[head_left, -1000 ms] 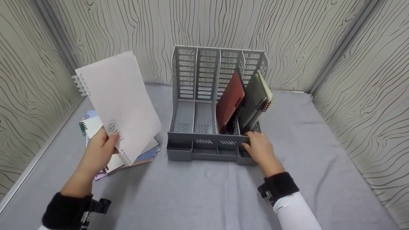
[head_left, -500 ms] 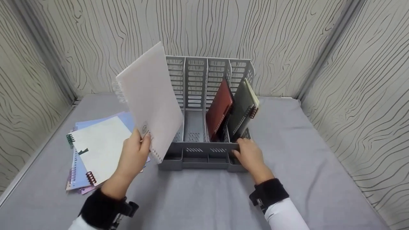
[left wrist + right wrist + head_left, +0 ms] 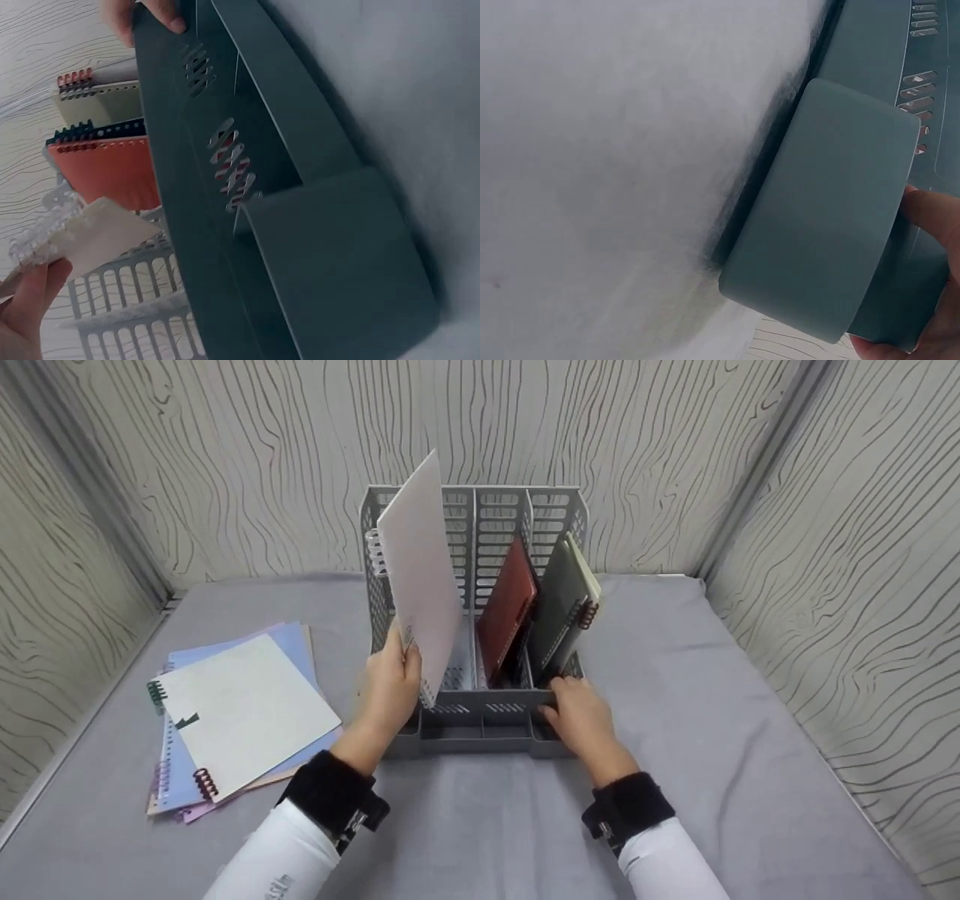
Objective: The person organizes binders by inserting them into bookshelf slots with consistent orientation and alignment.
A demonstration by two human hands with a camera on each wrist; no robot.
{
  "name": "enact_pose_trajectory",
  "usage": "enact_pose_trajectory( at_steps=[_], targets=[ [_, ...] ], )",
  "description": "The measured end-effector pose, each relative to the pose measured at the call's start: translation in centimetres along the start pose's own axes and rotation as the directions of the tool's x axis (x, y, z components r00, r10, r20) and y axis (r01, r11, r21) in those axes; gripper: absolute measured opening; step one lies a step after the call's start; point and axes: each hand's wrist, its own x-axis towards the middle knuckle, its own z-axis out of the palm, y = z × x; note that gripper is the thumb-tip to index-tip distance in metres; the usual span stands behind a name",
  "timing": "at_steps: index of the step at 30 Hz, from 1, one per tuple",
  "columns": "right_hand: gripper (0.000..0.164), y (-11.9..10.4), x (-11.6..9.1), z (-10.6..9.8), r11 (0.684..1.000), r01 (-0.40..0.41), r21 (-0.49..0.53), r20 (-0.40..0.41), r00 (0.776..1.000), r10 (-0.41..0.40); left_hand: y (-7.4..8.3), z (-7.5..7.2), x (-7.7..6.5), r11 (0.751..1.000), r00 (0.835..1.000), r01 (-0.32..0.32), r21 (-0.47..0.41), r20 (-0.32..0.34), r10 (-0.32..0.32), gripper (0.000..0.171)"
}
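Observation:
My left hand [image 3: 388, 682] pinches a white spiral notebook [image 3: 424, 570] near its lower edge and holds it upright over the left part of a grey file organizer [image 3: 480, 746]. In the left wrist view the clear coils of that notebook [image 3: 49, 229] show beside the thumb. My right hand [image 3: 581, 720] grips the organizer's front wall at its right end, thumb in front, as the right wrist view also shows. A red notebook [image 3: 508, 611] and a dark green one [image 3: 556, 607] stand in the right-hand compartments. Whether the white notebook touches the compartment floor is hidden.
Left of the organizer lies a loose pile of spiral notebooks, a white one [image 3: 251, 712] on top and a blue one [image 3: 176, 765] below. A grey cloth [image 3: 750, 780] covers the table. Patterned panels [image 3: 300, 457] stand behind and at both sides.
My left hand has carried the white notebook rightward from above the pile to the organizer and turned it more edge-on. The right hand keeps its grip on the front wall.

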Motion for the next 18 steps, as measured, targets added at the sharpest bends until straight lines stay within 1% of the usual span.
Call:
enact_pose_trajectory(
  at_steps=[4,8,14,15,18],
  targets=[
    [0.027,-0.1,-0.2,0.0,1.0,0.001,-0.007,-0.01,1.0,-0.001,0.0,1.6,0.9,0.999,1.0,-0.005,0.035,-0.016,0.006,0.042],
    [0.027,-0.3,-0.4,0.0,1.0,-0.007,-0.016,-0.017,1.0,0.006,-0.4,3.0,1.4,0.997,1.0,0.0,0.074,-0.02,0.001,0.045],
    [0.029,-0.2,-0.4,0.2,1.0,0.001,-0.015,-0.027,1.0,-0.001,-1.2,4.8,2.0,0.995,0.997,0.005,0.102,-0.076,0.003,0.046],
    [0.029,-0.2,-0.4,0.2,1.0,0.002,-0.011,-0.029,1.0,-0.002,-1.4,5.1,2.1,0.994,0.997,0.009,0.11,-0.079,-0.001,0.047],
    [0.029,-0.2,0.0,0.1,1.0,-0.007,-0.009,-0.024,1.0,0.006,-1.9,5.7,2.6,0.99,0.998,0.048,0.131,-0.053,-0.041,0.05]
  ],
)
